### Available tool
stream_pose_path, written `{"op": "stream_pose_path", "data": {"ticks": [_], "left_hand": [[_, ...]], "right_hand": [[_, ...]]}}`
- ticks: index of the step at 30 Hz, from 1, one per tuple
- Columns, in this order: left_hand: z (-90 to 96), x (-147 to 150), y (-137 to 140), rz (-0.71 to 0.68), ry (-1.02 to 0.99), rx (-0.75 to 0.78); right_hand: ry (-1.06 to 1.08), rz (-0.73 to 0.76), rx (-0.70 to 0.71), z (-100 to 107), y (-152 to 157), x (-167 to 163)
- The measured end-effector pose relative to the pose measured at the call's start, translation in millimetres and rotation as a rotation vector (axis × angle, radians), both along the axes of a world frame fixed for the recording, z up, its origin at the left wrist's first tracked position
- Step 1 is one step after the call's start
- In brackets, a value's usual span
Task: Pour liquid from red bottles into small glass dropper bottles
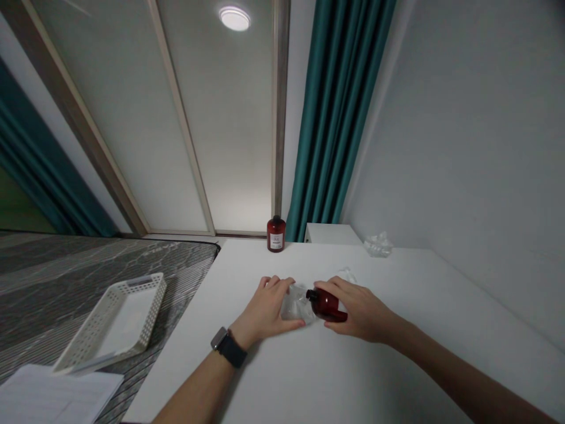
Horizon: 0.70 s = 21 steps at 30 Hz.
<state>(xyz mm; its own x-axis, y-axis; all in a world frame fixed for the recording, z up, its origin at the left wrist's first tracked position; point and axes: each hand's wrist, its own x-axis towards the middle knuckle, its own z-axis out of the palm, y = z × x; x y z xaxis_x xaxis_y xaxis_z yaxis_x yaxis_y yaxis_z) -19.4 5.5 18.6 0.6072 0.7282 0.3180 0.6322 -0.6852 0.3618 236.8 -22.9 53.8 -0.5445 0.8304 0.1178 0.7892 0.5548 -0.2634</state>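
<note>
My right hand (359,303) is gripping a red bottle (327,307), my left hand (268,312) holding clear plastic (295,304); apparently a wrap-handling step, next calling for steady grips.

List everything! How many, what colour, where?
Table: one, white, front
Standing bottle: one, red, far edge
Held bottle: one, red, centre
Near plastic: unsure, clear, centre
Far plastic: one, clear, right
Box: one, white, back
Basket: one, white, left
Papers: unsure, white, left
Patterned surface: one, grey, left
Curtains: two, teal, back
Door panels: two, pale, back
Light: one, white, top
Wall: one, grey, right
Watch: one, dark, left wrist
Left hand: one, bare, centre
Right hand: one, bare, centre
</note>
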Motion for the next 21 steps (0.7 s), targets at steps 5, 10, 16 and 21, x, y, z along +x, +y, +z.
{"op": "stream_pose_path", "data": {"ticks": [5, 10, 16, 21], "left_hand": [[0.1, 0.8, 0.1, -0.001, 0.022, -0.009], [-0.5, 1.2, 0.3, 0.002, 0.055, -0.020], [0.3, 2.0, -0.2, 0.009, 0.069, -0.023], [0.3, 2.7, -1.1, 0.030, 0.056, -0.031]], "right_hand": [[-0.036, -0.008, -0.025, 4.4, 1.1, -0.4], [-0.057, 0.003, -0.041, 7.0, 3.8, -0.1], [-0.087, 0.020, -0.040, 14.6, 7.0, -1.9], [-0.103, 0.040, -0.030, 18.2, 8.3, -2.0]]}}
